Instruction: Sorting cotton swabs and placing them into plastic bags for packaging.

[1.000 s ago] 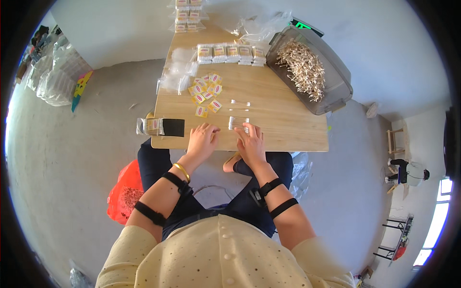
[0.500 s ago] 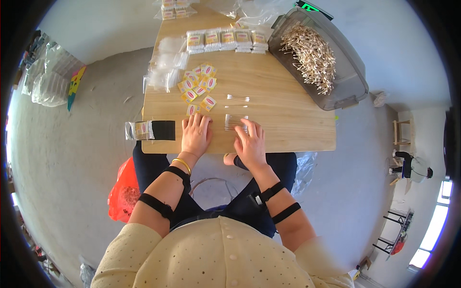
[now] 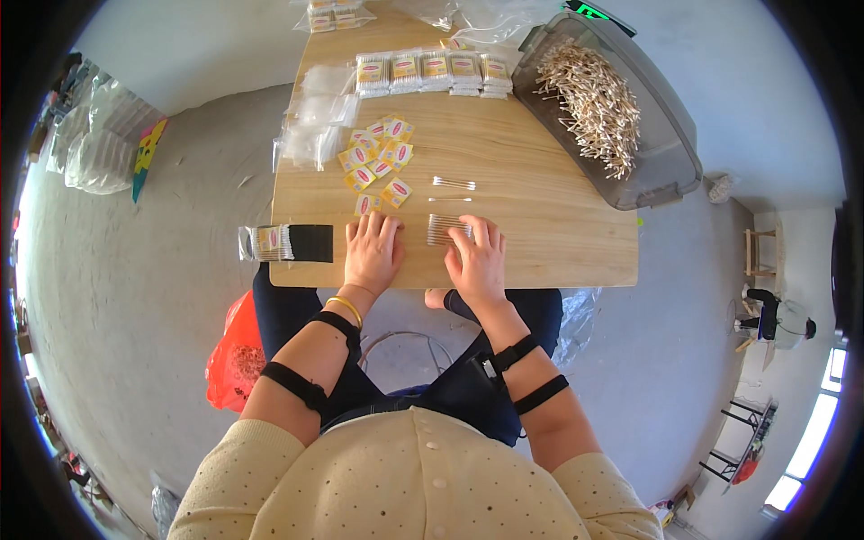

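Note:
A row of cotton swabs lies side by side on the table near its front edge. My right hand rests at the right end of this row, its fingers apart and the fingertips touching the swabs. To the left, my left hand lies palm down on the wood with fingers stretched out, holding nothing. Just beyond it are scattered yellow-and-white paper cards. Beyond the row lie a single swab and a small group of swabs.
A grey bin with a heap of loose swabs stands tilted at the far right. Packed swab bundles line the back, beside clear plastic bags. At the left edge, a black holder has a bagged swab pack.
The whole view has shifted slightly. My right fingertips have come a little further over the right end of the swab row. My left hand stays in place.

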A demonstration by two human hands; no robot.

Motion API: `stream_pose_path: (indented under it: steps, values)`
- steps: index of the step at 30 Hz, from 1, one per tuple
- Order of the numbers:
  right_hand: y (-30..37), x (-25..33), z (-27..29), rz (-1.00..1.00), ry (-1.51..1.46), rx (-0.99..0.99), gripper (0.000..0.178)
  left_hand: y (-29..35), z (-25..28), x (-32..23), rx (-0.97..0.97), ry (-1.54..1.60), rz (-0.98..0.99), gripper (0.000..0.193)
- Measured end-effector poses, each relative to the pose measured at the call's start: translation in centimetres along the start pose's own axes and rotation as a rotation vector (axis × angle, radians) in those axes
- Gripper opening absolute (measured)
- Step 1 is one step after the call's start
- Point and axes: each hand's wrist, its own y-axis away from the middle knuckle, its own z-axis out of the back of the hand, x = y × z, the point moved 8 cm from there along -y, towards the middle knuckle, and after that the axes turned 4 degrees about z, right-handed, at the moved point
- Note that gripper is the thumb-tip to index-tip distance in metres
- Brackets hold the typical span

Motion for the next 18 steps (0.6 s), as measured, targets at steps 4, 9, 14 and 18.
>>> stream_pose_path:
  steps: [4,9,14,18]
  values:
    - [-0.3,-0.2,-0.3,0.001,0.022,0.018,0.025,0.0,0.0,0.0,0.014,0.012,0.014,0.026]
    - [-0.8,-0.4,-0.2,-0.006,0.019,-0.026,0.023,0.0,0.0,0.0,0.010,-0.006,0.012,0.026]
    - [-1.5,-0.8,-0.3,-0.004,0.030,-0.033,0.021,0.0,0.1,-0.1,0.003,-0.003,0.010,0.025]
    - [-1.7,-0.9,-0.5,0.002,0.041,-0.011,0.020,0.0,0.1,0.0,-0.010,-0.002,0.007,0.024]
